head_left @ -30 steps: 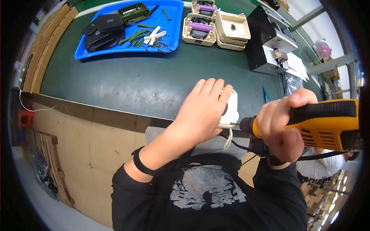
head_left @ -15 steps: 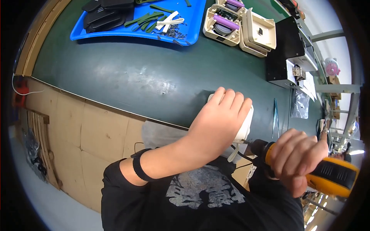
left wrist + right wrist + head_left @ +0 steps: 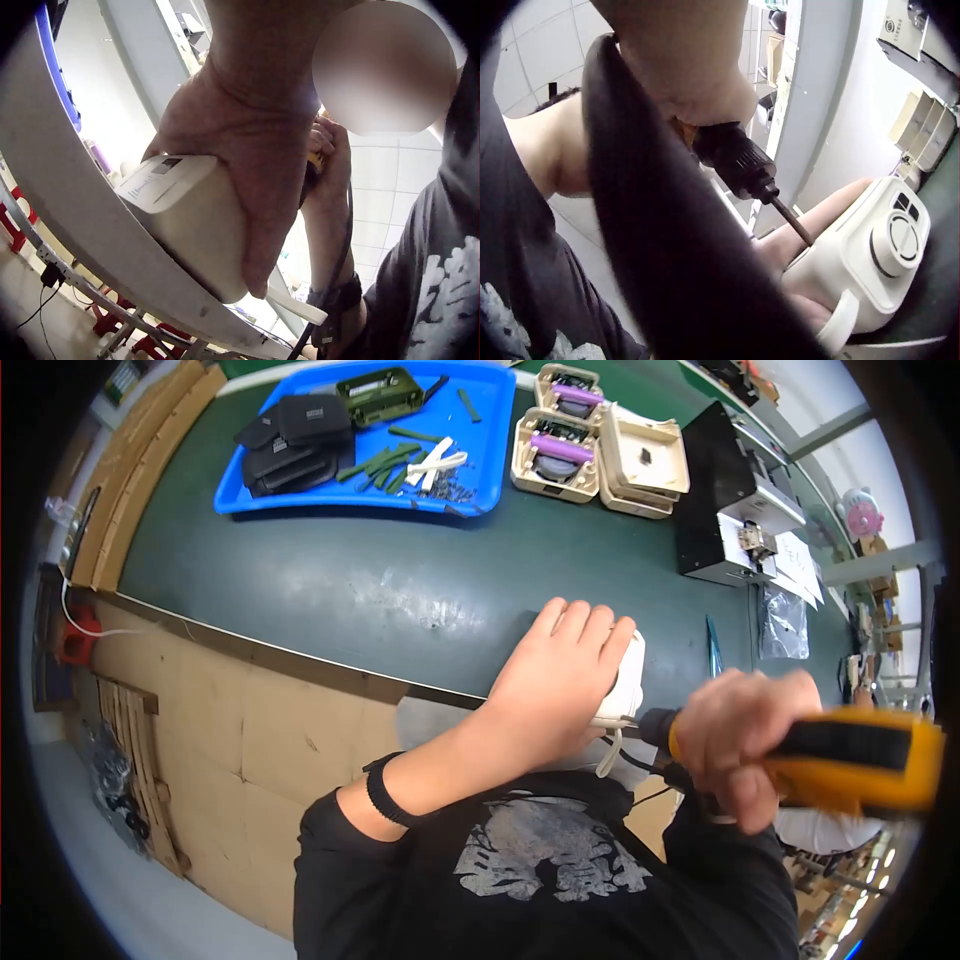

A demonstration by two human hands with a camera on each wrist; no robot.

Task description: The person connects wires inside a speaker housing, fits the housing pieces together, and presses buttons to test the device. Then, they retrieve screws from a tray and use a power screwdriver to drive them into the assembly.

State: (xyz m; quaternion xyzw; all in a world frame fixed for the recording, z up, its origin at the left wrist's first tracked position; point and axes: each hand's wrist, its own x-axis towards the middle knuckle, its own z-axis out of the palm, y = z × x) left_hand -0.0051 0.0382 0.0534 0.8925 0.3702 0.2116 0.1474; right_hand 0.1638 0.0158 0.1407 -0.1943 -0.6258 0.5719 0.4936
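My left hand (image 3: 555,670) grips a cream-white plastic device (image 3: 628,678) at the table's front edge, thumb along one side and fingers over the other. In the right wrist view the device (image 3: 859,270) shows a round raised dial (image 3: 901,241) and a pale strap loop (image 3: 841,324). My right hand (image 3: 735,735) holds a yellow and black power screwdriver (image 3: 865,760), blurred in the head view. Its black chuck (image 3: 739,161) carries a long thin bit (image 3: 791,219), whose tip meets the device's side wall. The left wrist view shows a printed label (image 3: 169,169) on the casing.
Farther back, a blue tray (image 3: 350,508) holds black cases, green and white straps and small dark screws. Beside it stand opened cream housings (image 3: 555,455) with purple cells, and a black machine (image 3: 715,510). Tweezers (image 3: 713,645) and a plastic bag (image 3: 783,622) lie at right.
The head view has shifted. The screwdriver's rear end dipped, then came back up nearer level, while its bit stays at the device's side. My left hand keeps its grip.
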